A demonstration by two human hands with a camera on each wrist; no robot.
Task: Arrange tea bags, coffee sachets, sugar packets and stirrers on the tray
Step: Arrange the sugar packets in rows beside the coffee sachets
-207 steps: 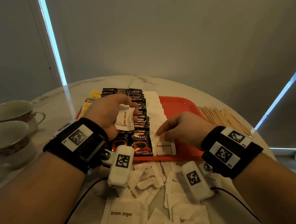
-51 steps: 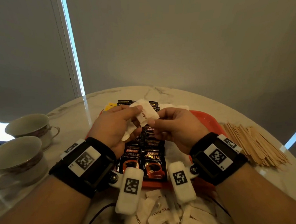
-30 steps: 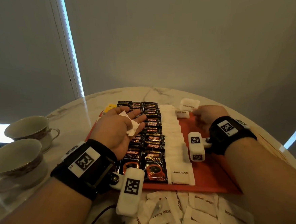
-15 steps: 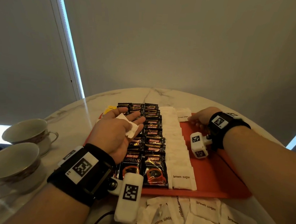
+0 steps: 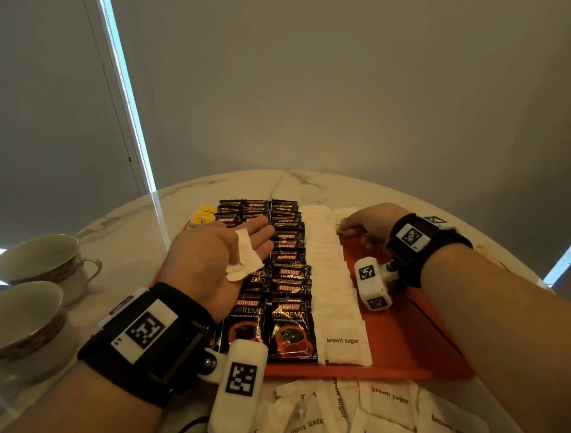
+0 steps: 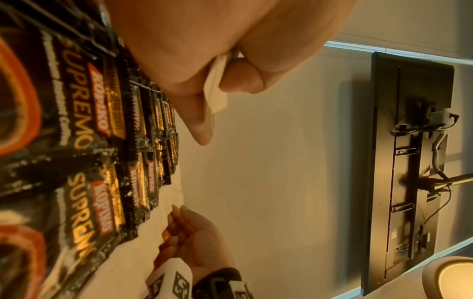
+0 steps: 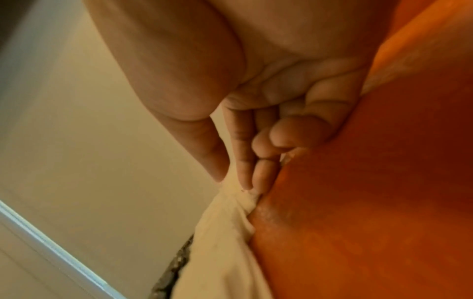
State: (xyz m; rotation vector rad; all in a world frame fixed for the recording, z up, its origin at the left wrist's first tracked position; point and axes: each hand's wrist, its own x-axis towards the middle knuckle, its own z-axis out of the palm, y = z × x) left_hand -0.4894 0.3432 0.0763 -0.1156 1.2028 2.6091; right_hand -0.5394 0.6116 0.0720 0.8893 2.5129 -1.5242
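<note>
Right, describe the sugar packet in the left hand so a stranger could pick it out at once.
Start at the red tray on the round marble table, with its rows of black Kopiko coffee sachets. Above those rows is the left hand, palm up. The white sugar packet lies across its fingers, the only packet off the tray and table.

White sugar packets rowed on red tray
</note>
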